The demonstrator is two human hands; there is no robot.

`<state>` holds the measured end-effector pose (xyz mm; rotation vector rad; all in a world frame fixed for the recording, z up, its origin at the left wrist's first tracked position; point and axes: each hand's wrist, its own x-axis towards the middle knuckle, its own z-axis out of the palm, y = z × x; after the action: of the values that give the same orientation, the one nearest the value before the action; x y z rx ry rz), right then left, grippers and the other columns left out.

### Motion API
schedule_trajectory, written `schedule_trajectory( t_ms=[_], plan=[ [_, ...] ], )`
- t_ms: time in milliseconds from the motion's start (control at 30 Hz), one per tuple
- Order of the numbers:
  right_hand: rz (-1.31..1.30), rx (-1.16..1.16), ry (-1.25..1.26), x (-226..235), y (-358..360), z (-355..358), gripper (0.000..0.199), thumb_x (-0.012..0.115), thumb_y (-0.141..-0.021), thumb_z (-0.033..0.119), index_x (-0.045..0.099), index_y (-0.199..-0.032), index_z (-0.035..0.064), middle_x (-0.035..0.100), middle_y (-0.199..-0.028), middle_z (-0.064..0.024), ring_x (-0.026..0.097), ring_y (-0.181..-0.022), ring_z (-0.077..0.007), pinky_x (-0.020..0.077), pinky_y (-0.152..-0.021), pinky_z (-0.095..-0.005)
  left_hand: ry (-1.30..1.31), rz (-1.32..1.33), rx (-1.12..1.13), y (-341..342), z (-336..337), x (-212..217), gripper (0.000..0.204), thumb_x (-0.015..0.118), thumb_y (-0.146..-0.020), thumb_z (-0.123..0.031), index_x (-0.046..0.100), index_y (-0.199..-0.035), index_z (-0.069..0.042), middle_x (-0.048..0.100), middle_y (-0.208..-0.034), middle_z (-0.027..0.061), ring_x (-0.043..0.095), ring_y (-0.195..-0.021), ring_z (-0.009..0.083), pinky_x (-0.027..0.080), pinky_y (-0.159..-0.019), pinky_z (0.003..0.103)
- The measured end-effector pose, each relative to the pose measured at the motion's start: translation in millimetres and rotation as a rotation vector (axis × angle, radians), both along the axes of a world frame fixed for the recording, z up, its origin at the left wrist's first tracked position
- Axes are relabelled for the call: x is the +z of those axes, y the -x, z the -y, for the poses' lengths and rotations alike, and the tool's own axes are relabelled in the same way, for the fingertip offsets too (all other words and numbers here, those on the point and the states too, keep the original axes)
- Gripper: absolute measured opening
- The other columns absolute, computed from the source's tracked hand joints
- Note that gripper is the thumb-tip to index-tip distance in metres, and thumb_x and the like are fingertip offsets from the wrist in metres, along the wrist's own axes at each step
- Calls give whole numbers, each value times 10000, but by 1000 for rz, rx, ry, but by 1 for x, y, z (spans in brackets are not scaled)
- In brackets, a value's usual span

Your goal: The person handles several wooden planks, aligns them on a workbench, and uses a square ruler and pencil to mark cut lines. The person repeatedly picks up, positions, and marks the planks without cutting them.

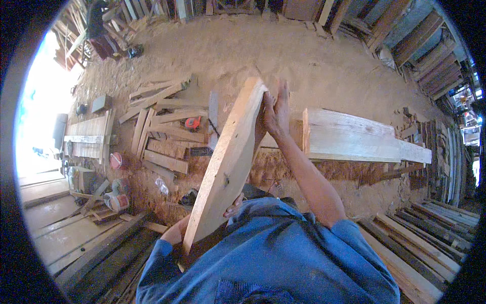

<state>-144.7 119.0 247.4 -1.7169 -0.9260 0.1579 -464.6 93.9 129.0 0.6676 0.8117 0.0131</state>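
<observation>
A thick pale wooden board (223, 167) is tilted up on its edge in front of my body, running from my left side toward the far middle. Fingers of my left hand (234, 206) curl round its near part, while the rest of that hand is hidden behind the wood. At the far end, my right hand (276, 114) rests against the board's right side with its fingers stretched out. To the right of that hand lies a wide light plank (349, 136), with a narrower piece (415, 152) at its right end.
Several wood offcuts (164, 119) are scattered on the left, with a red tape measure (192, 123) among them. A white bucket (117, 201) and a green-grey container (83, 180) stand farther left. Stacked timber (420, 238) lies at the near right, and sandy ground (228, 45) spreads beyond.
</observation>
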Motion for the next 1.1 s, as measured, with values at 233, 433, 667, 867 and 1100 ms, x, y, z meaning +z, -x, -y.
schedule_trajectory(
  t_ms=[233, 433, 667, 867, 1100],
  plan=[
    [-273, -137, 11, -1, 37, 33, 741, 408, -1034, 418, 103, -1553, -12, 57, -1620, -255, 20, -1511, -377, 46, -1223, -433, -52, 19, -105, -22, -18, -4, 726, 331, -1015, -601, 490, -1405, -9, 545, -1381, 139, 526, -1235, 230, 378, -1062, 346],
    [-811, 21, -298, -17, 102, 69, 754, 404, -1027, 482, 123, -1558, 26, 153, -1609, -190, 144, -1480, -330, 128, -1206, -434, -361, 14, -302, -72, -69, 18, 732, 314, -1020, -599, 474, -1419, -6, 525, -1409, 141, 511, -1263, 235, 359, -1085, 345],
    [-1591, 27, -531, 8, 139, 85, 774, 483, -967, 592, 280, -1518, 87, 401, -1502, -135, 383, -1377, -308, 301, -1152, -475, -1091, -150, -634, -126, -146, 124, 697, 312, -1042, -542, 410, -1453, 12, 478, -1451, 199, 452, -1348, 282, 314, -1134, 369],
    [-1380, -242, -405, 18, 153, 70, 560, 648, -926, 394, 462, -1360, 91, 596, -1252, -118, 592, -1145, -309, 498, -969, -493, -1275, -177, -540, -152, -139, 185, 683, 491, -985, -523, 434, -1439, -17, 602, -1233, 282, 539, -1242, 391, 392, -1069, 428],
    [-1370, -299, -658, 46, 99, 86, 565, 659, -919, 370, 464, -1360, 75, 578, -1258, -101, 559, -1175, -288, 479, -989, -476, -2082, -148, -433, -87, -106, 150, 773, 590, -904, -501, 345, -1501, -77, 336, -1509, 235, 309, -1403, 420, 285, -1141, 522]
  ],
)
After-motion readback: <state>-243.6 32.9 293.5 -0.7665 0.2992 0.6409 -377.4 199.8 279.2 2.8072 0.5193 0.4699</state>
